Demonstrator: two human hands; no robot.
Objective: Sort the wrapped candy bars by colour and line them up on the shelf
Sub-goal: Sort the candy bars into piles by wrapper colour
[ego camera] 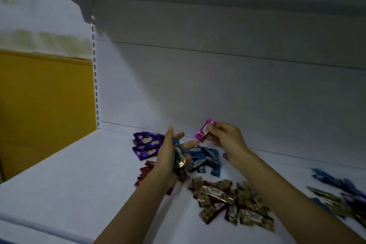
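Observation:
Wrapped candy bars lie in colour groups on the white shelf (83, 180): purple bars (147, 144) at the back, light blue bars (204, 159) beside them, red bars (145, 172) partly hidden by my left hand, and gold bars (229, 202) nearer the front. My left hand (168, 161) grips a small bundle of bars (179, 161), with a blue and a gold wrapper showing. My right hand (225, 136) pinches a single pink bar (204, 130) above the shelf near the back wall.
An unsorted heap of dark blue and gold bars (340, 194) lies at the right edge. The white back panel (217, 89) rises behind the groups. A slotted upright (96, 85) and a yellow wall (45, 105) stand at the left.

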